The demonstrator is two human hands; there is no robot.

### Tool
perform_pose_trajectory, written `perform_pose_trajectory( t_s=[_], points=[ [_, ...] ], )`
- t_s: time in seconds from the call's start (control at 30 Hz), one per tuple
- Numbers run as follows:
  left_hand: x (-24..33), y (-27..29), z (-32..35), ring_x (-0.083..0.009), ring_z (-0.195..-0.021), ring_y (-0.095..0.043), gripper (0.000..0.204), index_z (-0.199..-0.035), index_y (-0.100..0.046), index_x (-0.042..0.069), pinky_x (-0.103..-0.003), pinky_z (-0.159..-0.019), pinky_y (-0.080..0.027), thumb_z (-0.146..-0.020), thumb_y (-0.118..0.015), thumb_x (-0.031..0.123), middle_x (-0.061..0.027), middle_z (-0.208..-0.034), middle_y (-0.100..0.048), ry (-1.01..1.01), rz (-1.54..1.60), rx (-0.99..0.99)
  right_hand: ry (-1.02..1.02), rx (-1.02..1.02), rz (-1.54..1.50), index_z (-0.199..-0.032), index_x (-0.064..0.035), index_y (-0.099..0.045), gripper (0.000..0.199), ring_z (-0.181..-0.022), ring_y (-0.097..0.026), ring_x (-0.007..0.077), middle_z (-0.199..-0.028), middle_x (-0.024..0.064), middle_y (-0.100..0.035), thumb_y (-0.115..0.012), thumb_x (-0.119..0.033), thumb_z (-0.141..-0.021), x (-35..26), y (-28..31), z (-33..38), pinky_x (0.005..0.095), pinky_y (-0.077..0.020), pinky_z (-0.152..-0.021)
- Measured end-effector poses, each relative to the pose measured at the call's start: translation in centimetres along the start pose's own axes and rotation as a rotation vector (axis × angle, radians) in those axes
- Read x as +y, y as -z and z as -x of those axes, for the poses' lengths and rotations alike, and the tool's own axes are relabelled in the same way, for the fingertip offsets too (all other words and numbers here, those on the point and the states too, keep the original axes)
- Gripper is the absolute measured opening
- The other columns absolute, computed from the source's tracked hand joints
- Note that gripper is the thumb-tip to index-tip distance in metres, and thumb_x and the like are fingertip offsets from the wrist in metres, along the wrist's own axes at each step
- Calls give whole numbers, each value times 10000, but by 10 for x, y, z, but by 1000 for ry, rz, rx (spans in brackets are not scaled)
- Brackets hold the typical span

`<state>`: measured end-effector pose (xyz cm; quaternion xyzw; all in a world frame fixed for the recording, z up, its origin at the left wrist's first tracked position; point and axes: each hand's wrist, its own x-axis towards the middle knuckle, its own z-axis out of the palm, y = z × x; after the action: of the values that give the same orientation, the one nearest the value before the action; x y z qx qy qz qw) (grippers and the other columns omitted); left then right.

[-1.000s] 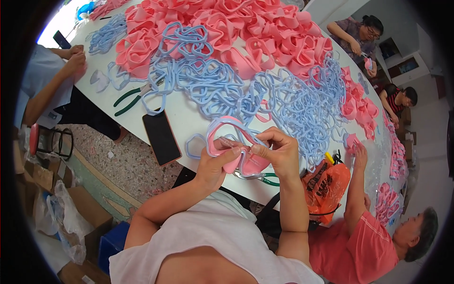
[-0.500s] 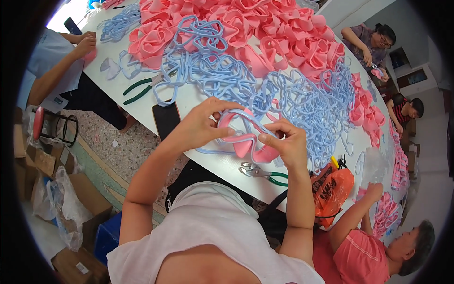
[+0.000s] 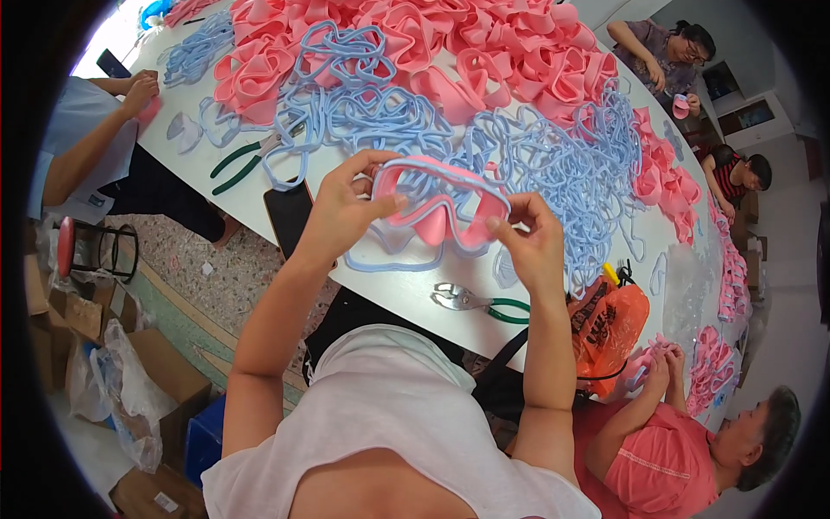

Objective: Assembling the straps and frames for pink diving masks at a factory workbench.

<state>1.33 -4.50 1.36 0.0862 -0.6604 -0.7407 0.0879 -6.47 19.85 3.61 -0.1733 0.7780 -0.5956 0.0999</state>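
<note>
Between both hands, above the table, I hold a pink soft diving mask skirt [image 3: 435, 227] with a light blue frame seated along its rim. My left hand [image 3: 346, 208] pinches its left end, thumb on the near side. The right end is gripped by my right hand [image 3: 532, 242] between thumb and fingers. A loose blue frame [image 3: 393, 266] lies on the table just below the mask. Nearer to me, by my right forearm, are pliers [image 3: 475, 300] with green handles.
Beyond my hands spread a heap of blue frames [image 3: 380, 125] and a large pile of pink skirts [image 3: 519, 52]. More green-handled pliers [image 3: 235, 171] and a dark phone [image 3: 288, 212] lie to the left. An orange bag [image 3: 612, 324] sits at right. Co-workers sit around the white table [image 3: 398, 298].
Both hands have lifted the mask away from me and turned it upright, its opening now spread wide. The blue frame follows the rim more evenly.
</note>
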Motion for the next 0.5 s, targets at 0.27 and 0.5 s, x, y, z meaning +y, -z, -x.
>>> perform_pose_trajectory(
  t_s=[0.27, 0.5],
  points=[
    [1, -5, 17, -253, -1060, -555, 493, -1226, -552, 17, -360, -897, -485, -782, -745, 110, -147, -1206, -534, -400, -396, 87, -63, -57, -161, -951, -5, -653, 259, -722, -552, 79, -803, -7, -614, -795, -58, -742, 12, 5, 0, 235, -487, -665],
    [13, 16, 21, -353, -1124, -554, 630, -1143, -650, 104, -424, -941, -473, -564, -878, 205, -206, -1302, -506, -930, -678, -208, -85, -241, -176, -996, 3, -649, 298, -754, -589, 83, -834, 13, -625, -802, -95, -760, -3, 12, 2, 237, -502, -687]
  ],
)
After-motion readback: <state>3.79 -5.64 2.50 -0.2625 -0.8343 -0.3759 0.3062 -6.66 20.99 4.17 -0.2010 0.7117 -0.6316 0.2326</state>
